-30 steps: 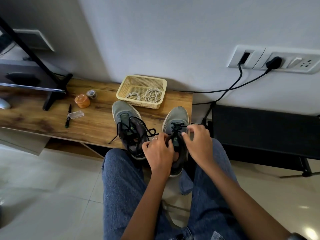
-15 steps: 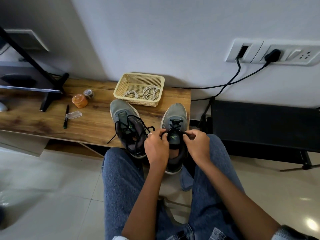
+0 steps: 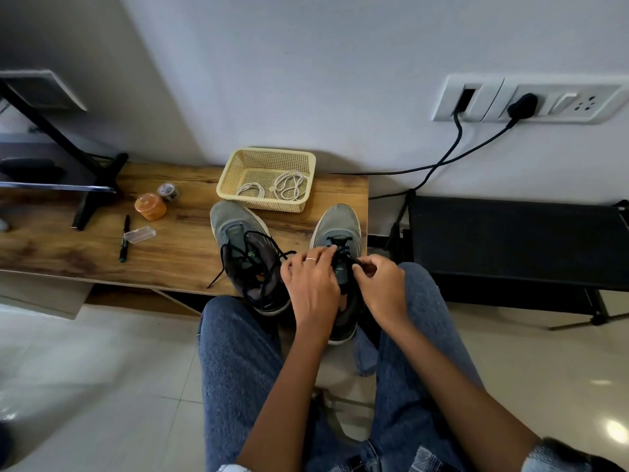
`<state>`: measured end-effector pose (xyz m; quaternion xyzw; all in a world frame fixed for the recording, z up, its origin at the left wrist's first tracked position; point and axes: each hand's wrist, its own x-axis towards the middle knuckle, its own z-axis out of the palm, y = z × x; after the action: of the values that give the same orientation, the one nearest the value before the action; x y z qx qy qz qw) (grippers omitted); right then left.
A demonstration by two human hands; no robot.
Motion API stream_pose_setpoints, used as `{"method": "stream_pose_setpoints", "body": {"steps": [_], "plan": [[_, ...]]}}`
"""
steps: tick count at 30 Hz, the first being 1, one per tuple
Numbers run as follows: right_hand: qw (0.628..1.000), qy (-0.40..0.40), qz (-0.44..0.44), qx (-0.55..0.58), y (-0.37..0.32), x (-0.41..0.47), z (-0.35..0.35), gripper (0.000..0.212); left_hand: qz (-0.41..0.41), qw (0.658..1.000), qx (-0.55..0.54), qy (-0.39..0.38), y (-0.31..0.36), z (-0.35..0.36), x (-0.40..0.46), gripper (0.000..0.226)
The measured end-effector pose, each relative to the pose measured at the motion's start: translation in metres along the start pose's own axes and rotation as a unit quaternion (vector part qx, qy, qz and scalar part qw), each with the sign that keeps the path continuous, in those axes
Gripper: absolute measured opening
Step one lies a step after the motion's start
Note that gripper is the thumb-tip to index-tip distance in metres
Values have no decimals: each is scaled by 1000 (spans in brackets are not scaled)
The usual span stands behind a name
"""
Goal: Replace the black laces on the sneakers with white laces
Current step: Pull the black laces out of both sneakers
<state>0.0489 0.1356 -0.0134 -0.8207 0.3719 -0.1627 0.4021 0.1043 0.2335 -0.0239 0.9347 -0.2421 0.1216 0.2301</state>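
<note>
Two grey sneakers stand toe-away at the front edge of a low wooden table (image 3: 177,240). The left sneaker (image 3: 245,247) has its black lace (image 3: 221,270) loosened, one end trailing off to the left. Over the right sneaker (image 3: 340,223) my left hand (image 3: 311,284) reaches forward, fingertips pinching its black lace at the crossings. My right hand (image 3: 377,284) pinches a strand of the same lace beside the tongue. White laces (image 3: 289,187) lie coiled in a yellow basket (image 3: 235,168) behind the shoes.
On the table's left part lie a black marker (image 3: 125,238), a clear small case (image 3: 139,234), an orange jar (image 3: 150,206) and a tape roll (image 3: 168,191). A black stand (image 3: 95,195) rises at the far left. Cables (image 3: 452,155) hang from wall sockets above a black bench (image 3: 510,243).
My left hand has stretched forward from the tongue to the upper lace crossings. My right hand has drawn back slightly toward me, still pinching lace. The view has shifted a little.
</note>
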Motion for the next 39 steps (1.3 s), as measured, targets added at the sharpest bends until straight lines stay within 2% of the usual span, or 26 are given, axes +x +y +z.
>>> {"method": "stream_pose_setpoints", "body": {"steps": [3, 9, 12, 14, 17, 19, 21, 23, 24, 25, 28, 30, 32, 35, 39], "plan": [[1000, -5, -15, -20, -1, 0, 2, 18, 84, 996, 36, -10, 1, 5, 8, 23], [1000, 1, -7, -25, 0, -1, 1, 18, 134, 988, 81, -17, 10, 2, 22, 15], [1000, 11, 4, -7, 0, -2, 2, 15, 133, 989, 61, -32, 6, 7, 24, 15], [1000, 16, 9, -4, -1, -2, 2, 12, 106, 993, 6, -46, 3, 10, 23, 12], [999, 27, 32, 1, 0, -2, 0, 10, -15, 986, -141, -91, 3, 3, 21, 5], [998, 33, 48, 16, 0, -2, -1, 9, -111, 969, -210, -72, 6, -1, 23, 6], [997, 37, 60, 31, 0, -2, -2, 9, -243, 925, -290, -23, 9, -4, 25, 4], [996, 39, 71, 42, 0, -2, -2, 10, -373, 855, -359, 17, 8, -5, 27, 4], [996, 38, 73, 42, 0, -3, -1, 10, -406, 835, -371, 21, 7, -4, 26, 4], [996, 35, 70, 37, 0, -3, -1, 10, -412, 834, -366, 15, 6, -4, 25, 3], [998, 33, 44, 9, 1, -4, 2, 11, -321, 890, -324, -15, 9, -8, 21, 11], [999, 29, 28, -3, -1, -5, 4, 10, -189, 946, -257, -46, 12, -10, 19, 26], [999, 21, 25, -9, -2, -5, 3, 10, -49, 986, -144, -67, 16, -7, 18, 34], [999, 21, 27, -10, -1, -5, 1, 9, 67, 995, -35, -62, 16, -2, 17, 19], [1000, 14, 21, -16, -2, -6, 1, 10, 113, 991, 44, -53, 15, -4, 20, 16]]}}
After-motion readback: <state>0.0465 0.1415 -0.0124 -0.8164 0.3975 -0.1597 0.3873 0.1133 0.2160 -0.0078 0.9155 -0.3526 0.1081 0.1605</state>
